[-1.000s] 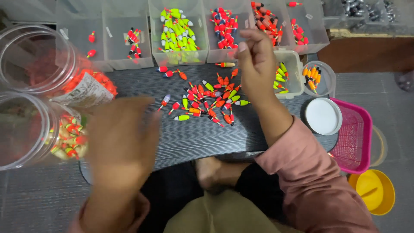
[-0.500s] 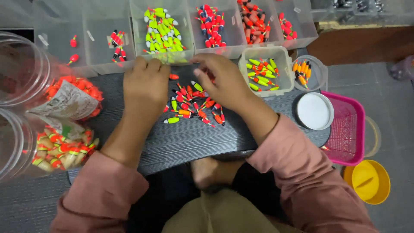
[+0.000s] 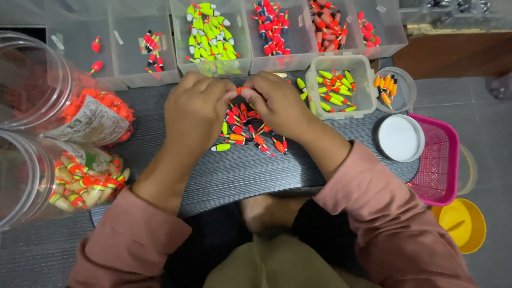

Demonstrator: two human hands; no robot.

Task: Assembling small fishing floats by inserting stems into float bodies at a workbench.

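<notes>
My left hand [image 3: 196,109] and my right hand [image 3: 274,103] meet fingertip to fingertip over a dark wooden board [image 3: 234,170]. Together they pinch one small orange-red fishing float [image 3: 239,90] between them. Under and just below the hands lies a loose pile of red, orange and green floats [image 3: 246,130]. Both sleeves are pink.
Clear bins stand along the far edge: green floats [image 3: 210,32], red-blue floats [image 3: 272,26], red floats [image 3: 330,21], a few in another [image 3: 152,45]. A small tub of green floats [image 3: 336,88], a round cup [image 3: 392,85], a white lid [image 3: 400,137], pink basket [image 3: 440,165], yellow bowl [image 3: 461,224]. Two big jars [image 3: 69,154] lie at left.
My right hand came back from the far bins to the pile. My left hand moved up from the near left, and both now pinch one float together.
</notes>
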